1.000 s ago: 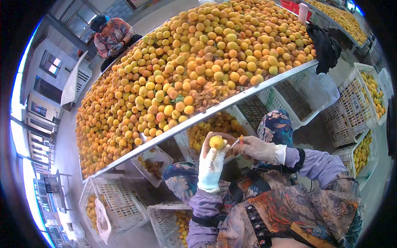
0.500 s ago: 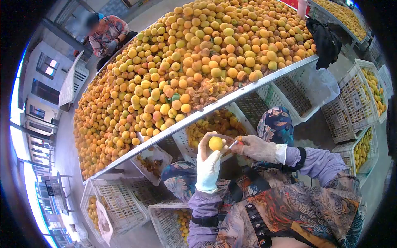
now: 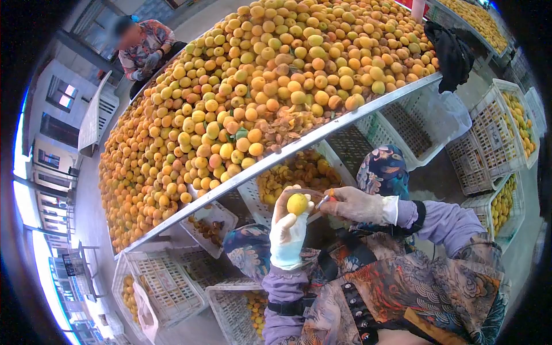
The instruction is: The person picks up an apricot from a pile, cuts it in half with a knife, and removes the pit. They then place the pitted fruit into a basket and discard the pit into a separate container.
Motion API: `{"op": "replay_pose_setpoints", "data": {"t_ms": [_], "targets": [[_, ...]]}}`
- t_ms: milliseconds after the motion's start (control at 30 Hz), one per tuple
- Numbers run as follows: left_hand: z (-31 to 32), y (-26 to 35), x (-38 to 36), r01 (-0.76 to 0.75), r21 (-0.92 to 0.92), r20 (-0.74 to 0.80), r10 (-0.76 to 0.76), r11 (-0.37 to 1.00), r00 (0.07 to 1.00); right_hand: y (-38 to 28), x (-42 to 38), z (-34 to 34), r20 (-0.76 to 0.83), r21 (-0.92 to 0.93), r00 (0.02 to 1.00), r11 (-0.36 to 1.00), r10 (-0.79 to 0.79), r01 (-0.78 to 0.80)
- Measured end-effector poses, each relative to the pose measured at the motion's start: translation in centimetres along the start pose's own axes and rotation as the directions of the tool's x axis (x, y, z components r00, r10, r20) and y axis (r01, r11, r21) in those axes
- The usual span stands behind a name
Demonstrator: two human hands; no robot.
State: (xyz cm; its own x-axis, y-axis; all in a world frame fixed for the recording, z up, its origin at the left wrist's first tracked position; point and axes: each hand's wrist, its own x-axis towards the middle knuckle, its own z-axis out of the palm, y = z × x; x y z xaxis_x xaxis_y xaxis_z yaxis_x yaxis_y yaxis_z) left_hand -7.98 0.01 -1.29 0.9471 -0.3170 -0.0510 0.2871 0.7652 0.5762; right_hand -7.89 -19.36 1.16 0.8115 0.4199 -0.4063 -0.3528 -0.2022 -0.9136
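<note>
My gloved left hand [image 3: 288,227] holds a yellow apricot [image 3: 296,204] between thumb and fingers, above my lap. My gloved right hand [image 3: 359,205] is closed on a small tool [image 3: 324,201] with a shiny metal part and a bit of orange; its exact kind is hard to make out. A thin curved strip runs from the tool to behind the apricot. Beneath my hands stands a white crate [image 3: 250,197] of split apricot flesh. In front, a large heap of apricots [image 3: 230,109] covers a metal-edged table [image 3: 313,138], with torn, mushy pieces near the edge.
Another person [image 3: 146,49] sits across the table at the far left. Plastic crates [image 3: 164,279] with apricots stand at lower left, and more crates [image 3: 483,146] are stacked at right. A black cloth [image 3: 451,54] hangs over the table corner. A shallow tray [image 3: 227,221] lies under the edge.
The apricot has moved slightly left and turned in my left hand, whose thumb has shifted lower. My right hand stays nearly in place. The other person's hands have moved.
</note>
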Motion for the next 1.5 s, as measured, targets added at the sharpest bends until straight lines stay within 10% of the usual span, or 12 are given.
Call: {"op": "replay_pose_setpoints", "data": {"t_ms": [433,1500], "targets": [[-0.8,-0.2,0.0,0.043,-0.213,0.042,-0.035,0.976,0.999,0.1,0.8,0.3,-0.036,-0.215,0.996,0.974,-0.086,0.076],[0.9,-1.0,0.0,0.003,0.243,-0.028,0.004,0.970,1.000,1.7,0.5,0.8,-0.106,-0.377,0.958,0.902,-0.266,0.209]]}}
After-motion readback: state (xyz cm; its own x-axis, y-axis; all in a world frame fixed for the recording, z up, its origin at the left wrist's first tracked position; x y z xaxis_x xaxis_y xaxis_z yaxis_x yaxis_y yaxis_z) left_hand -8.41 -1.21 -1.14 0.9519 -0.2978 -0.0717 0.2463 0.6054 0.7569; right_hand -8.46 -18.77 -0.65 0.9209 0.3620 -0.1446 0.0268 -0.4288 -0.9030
